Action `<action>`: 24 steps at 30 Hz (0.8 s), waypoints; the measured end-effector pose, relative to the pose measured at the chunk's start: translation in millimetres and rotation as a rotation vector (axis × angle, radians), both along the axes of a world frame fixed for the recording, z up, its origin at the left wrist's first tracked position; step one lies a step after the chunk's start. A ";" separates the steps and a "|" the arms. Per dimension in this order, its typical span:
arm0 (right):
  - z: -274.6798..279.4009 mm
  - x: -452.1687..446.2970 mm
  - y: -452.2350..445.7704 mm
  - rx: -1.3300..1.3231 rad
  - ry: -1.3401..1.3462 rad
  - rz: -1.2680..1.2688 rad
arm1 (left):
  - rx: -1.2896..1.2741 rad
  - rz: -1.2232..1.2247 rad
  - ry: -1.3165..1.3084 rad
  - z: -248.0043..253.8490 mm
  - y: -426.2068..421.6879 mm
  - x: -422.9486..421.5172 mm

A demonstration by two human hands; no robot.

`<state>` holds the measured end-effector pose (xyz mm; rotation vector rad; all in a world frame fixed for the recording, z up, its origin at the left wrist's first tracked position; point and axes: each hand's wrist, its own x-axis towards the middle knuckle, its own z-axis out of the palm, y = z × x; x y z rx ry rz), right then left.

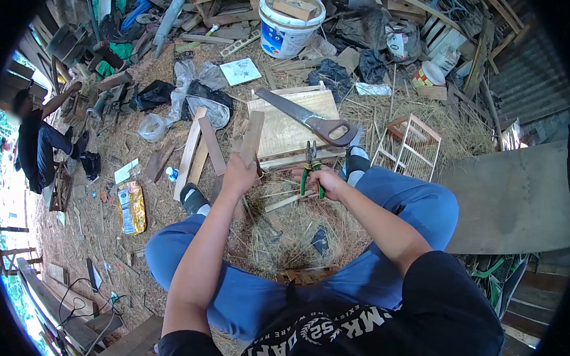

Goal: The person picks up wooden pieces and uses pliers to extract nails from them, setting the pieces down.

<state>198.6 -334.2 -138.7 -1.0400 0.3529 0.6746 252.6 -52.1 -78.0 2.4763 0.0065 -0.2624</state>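
Note:
My left hand (239, 174) is closed round the lower end of a short wooden block (252, 136), which points away from me. In my right hand (328, 181) is a pair of pliers (311, 154) with green handles, jaws pointing forward; the handles stand apart. Just beyond both hands lies a low wooden board (282, 124) with a pale top. Across it rests a handsaw (295, 112), its dark grip (337, 131) at the right edge. Thin wooden sticks (286, 202) lie on the straw between my feet.
A small slatted wooden cage (417, 148) stands at the right. Planks (192, 153) lie to the left. Farther off are a white bucket (285, 31) with a wood block on its lid, and plastic bags (208, 102). Another person (38, 144) sits at far left.

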 end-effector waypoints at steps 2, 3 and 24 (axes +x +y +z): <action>-3.6 1.6 -0.3 -0.016 -0.001 0.013 | -0.038 0.047 -0.027 0.0 -12.1 5.6; -0.6 2.4 0.1 -0.035 0.002 0.025 | -0.065 0.106 -0.011 -1.9 -18.4 10.5; 23.8 29.4 20.3 -1.073 -0.479 0.075 | 0.374 -0.149 0.353 19.9 -14.4 22.9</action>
